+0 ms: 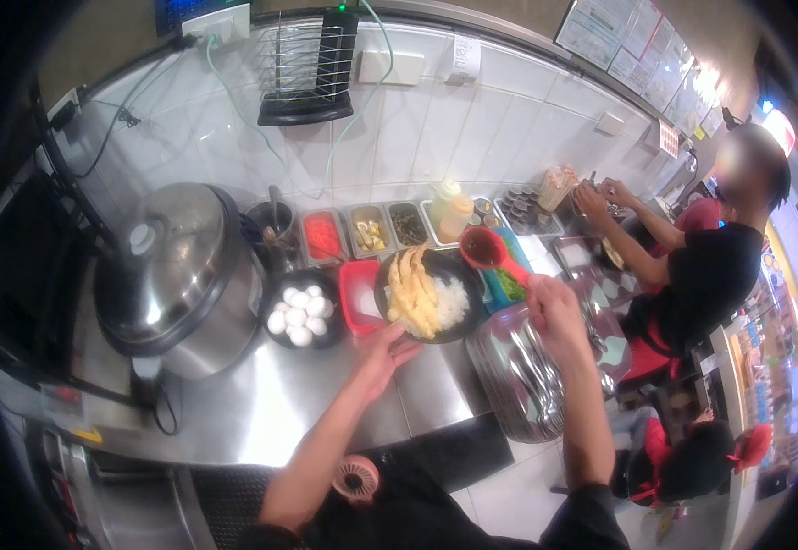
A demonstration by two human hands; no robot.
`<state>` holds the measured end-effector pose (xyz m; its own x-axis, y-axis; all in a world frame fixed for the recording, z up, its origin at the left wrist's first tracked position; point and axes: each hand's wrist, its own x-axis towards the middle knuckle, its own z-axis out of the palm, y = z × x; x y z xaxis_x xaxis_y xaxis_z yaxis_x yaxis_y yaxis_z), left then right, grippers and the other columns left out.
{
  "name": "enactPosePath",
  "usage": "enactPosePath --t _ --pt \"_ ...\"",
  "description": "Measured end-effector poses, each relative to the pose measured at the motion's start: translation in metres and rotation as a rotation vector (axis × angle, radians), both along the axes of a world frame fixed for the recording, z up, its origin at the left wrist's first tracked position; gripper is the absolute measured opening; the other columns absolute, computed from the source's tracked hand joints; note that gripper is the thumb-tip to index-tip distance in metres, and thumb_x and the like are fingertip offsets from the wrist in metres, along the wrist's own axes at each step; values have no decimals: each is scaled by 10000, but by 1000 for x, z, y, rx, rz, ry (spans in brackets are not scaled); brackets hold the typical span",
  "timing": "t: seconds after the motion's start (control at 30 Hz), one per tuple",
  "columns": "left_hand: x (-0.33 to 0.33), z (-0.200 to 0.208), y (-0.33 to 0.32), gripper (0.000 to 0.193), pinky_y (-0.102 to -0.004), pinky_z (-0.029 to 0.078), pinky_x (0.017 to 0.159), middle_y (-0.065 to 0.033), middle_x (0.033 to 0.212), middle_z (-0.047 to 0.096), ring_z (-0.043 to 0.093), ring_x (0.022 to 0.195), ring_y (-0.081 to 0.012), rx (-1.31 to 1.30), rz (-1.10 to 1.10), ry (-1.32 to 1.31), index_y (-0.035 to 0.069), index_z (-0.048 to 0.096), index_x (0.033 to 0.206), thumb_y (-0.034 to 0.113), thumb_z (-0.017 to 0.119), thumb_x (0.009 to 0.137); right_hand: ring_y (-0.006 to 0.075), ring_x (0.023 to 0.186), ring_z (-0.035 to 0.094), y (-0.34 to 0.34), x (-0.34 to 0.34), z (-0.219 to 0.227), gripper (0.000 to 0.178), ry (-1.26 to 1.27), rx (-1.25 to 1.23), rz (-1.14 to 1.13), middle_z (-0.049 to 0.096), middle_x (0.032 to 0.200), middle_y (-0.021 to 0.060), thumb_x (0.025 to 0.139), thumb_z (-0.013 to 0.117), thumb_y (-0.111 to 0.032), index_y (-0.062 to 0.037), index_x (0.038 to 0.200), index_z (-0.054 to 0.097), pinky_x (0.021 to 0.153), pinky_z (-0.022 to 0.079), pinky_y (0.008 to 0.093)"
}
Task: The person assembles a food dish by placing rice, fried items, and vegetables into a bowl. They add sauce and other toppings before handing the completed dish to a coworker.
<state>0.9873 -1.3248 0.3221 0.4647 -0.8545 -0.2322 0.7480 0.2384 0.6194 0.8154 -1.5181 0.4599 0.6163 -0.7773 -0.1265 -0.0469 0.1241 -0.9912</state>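
Observation:
My left hand (386, 356) grips the near-left edge of a dark bowl (465, 323), its fingers partly hidden underneath. In the bowl, long golden pieces of battered fried food (415, 298) lie over white rice (451, 301), which shows on the right side. My right hand (552, 307) is closed around the handle of a red ladle (483, 249). The ladle's cup is above the bowl's far right edge, with dark liquid in it.
A large rice cooker (179, 266) stands left. Beside it is a black bowl of white eggs (298, 316), then a red container (351, 289). Behind are metal topping pans (324, 236) and squeeze bottles (457, 215). Stacked metal trays (514, 371) sit right. A co-worker (706, 247) works farther right.

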Motion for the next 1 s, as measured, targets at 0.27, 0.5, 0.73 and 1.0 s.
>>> enactPosePath --t 0.27,0.5,0.73,1.0 --pt "-6 12 -1 454 -438 504 971 -181 1155 549 600 1050 -283 -8 -41 -32 -62 439 1238 254 547 930 26 428 366 47 -10 22 205 169 -40 158 462 635 -43 987 515 -260 -72 914 554 378 262 189" --pt "-11 16 10 442 -429 501 970 -169 1138 568 611 1035 -266 8 -40 -43 -52 445 1240 267 519 944 33 430 397 60 -9 25 228 190 -245 245 465 631 -27 1003 479 -228 -25 958 573 376 297 208" --pt "-13 16 28 434 -418 487 983 -176 1230 534 595 1060 -275 -2 -78 -30 -57 404 1295 214 479 964 38 435 429 58 0 35 259 239 -395 214 499 621 -13 999 491 -239 5 1000 578 386 324 214" --pt "-17 18 39 425 -413 478 992 -171 1241 530 573 1086 -283 -31 -66 4 -66 413 1291 197 483 965 38 441 423 76 -11 54 258 290 -401 283 479 620 -20 999 494 -241 2 1002 577 386 325 217"
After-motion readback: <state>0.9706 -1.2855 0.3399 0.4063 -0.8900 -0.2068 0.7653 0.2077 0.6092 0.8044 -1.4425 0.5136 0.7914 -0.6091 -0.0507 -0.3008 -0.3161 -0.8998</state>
